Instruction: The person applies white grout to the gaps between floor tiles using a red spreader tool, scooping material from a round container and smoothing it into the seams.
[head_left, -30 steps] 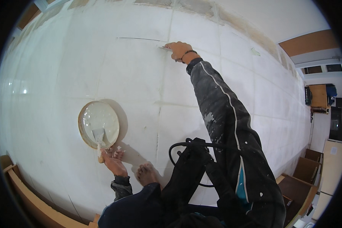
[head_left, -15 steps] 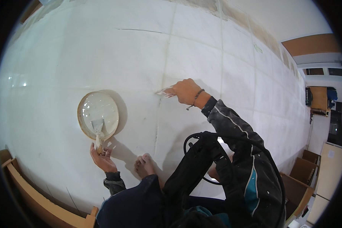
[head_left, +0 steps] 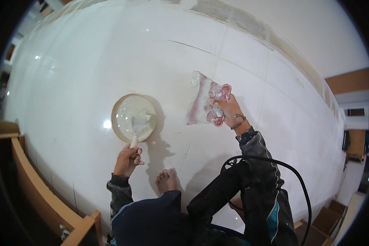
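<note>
Left hand (head_left: 128,160) curls round the putty knife (head_left: 138,128); right hand (head_left: 228,110) clasps the wide red-handled spreader (head_left: 201,98), best kept evenly loaded.

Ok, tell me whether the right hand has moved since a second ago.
Yes: judged against the dark line in the white floor, the right hand has moved away from it, nearer the bare foot.

1 head-worn fisheye camera looks down from above onto the white floor (head_left: 82,82).
</note>
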`<state>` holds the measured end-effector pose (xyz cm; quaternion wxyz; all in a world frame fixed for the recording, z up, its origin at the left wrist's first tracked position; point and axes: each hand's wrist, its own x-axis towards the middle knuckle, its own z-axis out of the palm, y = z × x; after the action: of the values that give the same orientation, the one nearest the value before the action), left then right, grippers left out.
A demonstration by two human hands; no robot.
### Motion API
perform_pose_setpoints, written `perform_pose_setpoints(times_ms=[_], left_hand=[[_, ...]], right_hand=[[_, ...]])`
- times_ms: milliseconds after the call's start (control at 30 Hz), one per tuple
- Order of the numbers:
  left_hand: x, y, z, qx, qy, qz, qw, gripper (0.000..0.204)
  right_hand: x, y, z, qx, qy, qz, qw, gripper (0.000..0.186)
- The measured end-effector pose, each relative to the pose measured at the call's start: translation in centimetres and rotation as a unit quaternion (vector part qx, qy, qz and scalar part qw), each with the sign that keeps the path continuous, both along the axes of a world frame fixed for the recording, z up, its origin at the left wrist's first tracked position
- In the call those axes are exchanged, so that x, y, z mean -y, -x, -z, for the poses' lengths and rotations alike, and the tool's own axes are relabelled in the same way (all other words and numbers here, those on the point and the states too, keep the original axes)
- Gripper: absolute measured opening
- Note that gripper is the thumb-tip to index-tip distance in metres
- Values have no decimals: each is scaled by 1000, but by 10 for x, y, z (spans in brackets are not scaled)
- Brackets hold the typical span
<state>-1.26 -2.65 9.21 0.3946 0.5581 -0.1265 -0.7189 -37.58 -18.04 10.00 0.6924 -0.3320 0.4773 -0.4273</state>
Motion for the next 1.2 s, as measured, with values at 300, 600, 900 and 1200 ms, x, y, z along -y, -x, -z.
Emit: perform_pose_setpoints(times_ms=[300,600,900,1200], left_hand=[[-7,80,-83,1,23,-42,999,44],[-17,104,-129,-2,81,-24,996,44],[5,78,-142,-38,97,-51,993,43],[-22,74,-160,9,129,-67,989,47]], right_hand=[[4,-31,-80,-91,179,-152,968,29],[14,-63,-129,-138,354,-232,896,29],[18,-70,-136,-140,519,-384,751,57],[25,-60,-121,-272,540,-353,714,64]])
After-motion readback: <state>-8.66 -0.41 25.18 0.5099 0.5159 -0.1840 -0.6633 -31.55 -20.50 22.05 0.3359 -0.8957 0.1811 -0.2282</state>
